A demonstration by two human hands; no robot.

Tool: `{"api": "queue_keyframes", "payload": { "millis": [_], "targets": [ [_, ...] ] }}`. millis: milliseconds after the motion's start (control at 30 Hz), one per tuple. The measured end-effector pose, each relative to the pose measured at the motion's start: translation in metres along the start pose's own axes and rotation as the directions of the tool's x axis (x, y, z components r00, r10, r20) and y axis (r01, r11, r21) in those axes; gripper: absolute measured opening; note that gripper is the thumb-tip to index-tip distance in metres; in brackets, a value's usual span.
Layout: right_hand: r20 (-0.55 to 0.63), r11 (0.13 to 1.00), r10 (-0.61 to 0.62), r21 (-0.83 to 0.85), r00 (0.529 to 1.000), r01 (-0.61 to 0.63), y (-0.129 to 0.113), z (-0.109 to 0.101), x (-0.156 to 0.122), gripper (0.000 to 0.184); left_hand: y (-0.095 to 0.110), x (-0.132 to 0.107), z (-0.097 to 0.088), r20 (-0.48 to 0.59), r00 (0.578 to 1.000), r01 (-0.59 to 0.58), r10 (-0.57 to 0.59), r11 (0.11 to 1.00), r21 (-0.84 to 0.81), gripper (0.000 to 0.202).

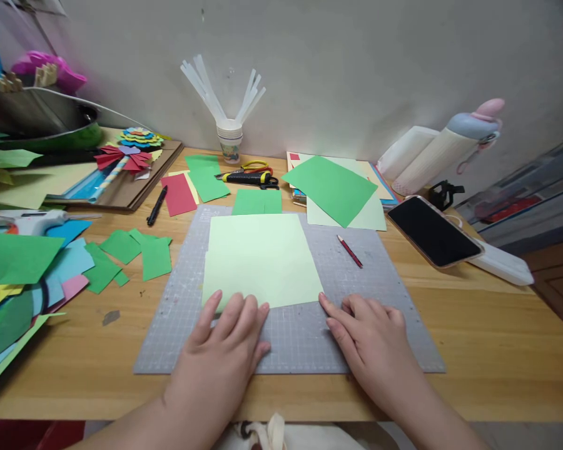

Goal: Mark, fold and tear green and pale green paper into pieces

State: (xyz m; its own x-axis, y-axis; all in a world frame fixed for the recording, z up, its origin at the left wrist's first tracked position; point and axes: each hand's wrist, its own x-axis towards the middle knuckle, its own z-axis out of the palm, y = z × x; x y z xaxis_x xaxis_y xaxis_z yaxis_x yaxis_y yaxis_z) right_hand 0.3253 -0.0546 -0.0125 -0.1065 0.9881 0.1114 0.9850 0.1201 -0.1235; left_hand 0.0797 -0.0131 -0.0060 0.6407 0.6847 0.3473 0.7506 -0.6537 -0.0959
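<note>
A pale green sheet of paper (263,259) lies on a grey gridded cutting mat (291,350), and its left edge shows a small step. My left hand (228,350) rests on the sheet's near edge, fingers spread and pressing down. At the near right corner, my right hand (370,340) touches the paper with an outstretched index finger; its thumb is apart and the other fingers are bent. A red and black pencil (349,252) lies on the mat, right of the sheet. Just behind the sheet is a piece of darker green paper (257,201).
Green scraps (156,257), a black pen (157,206) and a glue gun (32,220) lie to the left. Behind the mat are a yellow-black cutter (248,179) and paper cups (229,140) holding white sticks. A phone (434,231) and a bottle (445,147) are on the right.
</note>
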Motion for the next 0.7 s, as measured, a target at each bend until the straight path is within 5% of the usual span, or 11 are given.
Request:
{"api": "queue_keyframes", "payload": {
  "millis": [500,700],
  "targets": [
    [-0.003,0.997,-0.055,-0.055,0.998,0.055,0.015,-0.004,-0.002,0.037,-0.037,-0.056,-0.015,0.128,0.968,0.215,-0.217,0.976,0.03,0.042],
    [0.012,0.991,-0.091,-0.095,0.996,0.092,0.014,-0.006,-0.001,0.036,-0.043,-0.062,-0.021,0.164,0.971,0.166,-0.174,0.984,0.057,0.047]
  ]
}}
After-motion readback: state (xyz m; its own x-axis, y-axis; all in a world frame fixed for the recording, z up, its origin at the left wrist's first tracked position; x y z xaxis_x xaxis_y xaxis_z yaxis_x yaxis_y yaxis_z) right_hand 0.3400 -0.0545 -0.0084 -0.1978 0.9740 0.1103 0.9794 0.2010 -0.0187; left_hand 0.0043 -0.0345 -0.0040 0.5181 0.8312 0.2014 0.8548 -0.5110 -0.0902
